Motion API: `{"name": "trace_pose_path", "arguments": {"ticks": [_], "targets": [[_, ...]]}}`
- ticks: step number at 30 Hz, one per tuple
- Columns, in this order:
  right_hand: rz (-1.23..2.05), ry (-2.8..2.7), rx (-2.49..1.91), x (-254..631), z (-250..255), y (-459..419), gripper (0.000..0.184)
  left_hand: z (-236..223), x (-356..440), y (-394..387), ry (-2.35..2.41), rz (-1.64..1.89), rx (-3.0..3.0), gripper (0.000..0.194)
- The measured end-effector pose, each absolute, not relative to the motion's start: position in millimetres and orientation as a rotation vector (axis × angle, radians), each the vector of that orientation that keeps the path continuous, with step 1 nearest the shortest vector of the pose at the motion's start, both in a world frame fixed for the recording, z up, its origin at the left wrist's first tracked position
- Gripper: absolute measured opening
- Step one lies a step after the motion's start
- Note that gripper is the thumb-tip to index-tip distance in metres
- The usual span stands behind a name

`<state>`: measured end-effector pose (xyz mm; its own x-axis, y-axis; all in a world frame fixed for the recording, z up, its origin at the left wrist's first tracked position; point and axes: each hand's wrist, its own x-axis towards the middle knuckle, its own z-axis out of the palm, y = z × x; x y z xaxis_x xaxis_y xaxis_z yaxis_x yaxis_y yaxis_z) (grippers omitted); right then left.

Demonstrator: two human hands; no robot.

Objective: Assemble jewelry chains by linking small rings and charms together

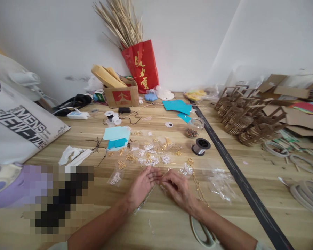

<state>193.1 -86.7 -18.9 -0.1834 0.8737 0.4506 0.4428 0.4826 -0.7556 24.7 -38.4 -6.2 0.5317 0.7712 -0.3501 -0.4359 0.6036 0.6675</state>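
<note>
My left hand [145, 183] is turned palm inward with its fingers stretched out, their tips close to my right hand. My right hand [177, 189] is closed in a pinch; what its fingertips hold is too small to make out. A thin silver chain [145, 200] runs down on the table beside my left hand and up toward the gap between both hands. Beside my right wrist lies a gold chain [197, 184]. Partly covered by my right forearm are scissors [198, 231] with pale handles. Small bags of silver findings [149, 160] and gold findings [131, 157] lie beyond my fingers.
A wire spool [201, 146], a jar of beads [191, 132] and blue sheets [177, 107] lie farther back. Clear plastic bags [221, 182] are at the right, beside a dark strip [232, 170]. Woven baskets [250, 121] stand beyond it. A purple-and-white object [14, 184] sits left.
</note>
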Motion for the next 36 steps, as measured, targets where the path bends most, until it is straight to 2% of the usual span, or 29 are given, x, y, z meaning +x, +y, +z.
{"name": "trace_pose_path", "arguments": {"ticks": [8,14,21,36], "targets": [[0.424,-2.088,-1.113,191,-23,-91,0.015,-5,30,-45,0.521,0.627,0.464,0.053],[0.245,-2.254,-1.181,191,-19,-92,0.022,-9,32,-46,0.489,0.601,0.523,0.054],[0.041,-2.390,-1.153,190,-19,-93,0.020,-10,34,-49,0.510,0.612,0.600,0.060],[-0.069,-2.390,-1.106,189,-21,-93,0.021,-13,35,-54,0.478,0.632,0.728,0.060]]}}
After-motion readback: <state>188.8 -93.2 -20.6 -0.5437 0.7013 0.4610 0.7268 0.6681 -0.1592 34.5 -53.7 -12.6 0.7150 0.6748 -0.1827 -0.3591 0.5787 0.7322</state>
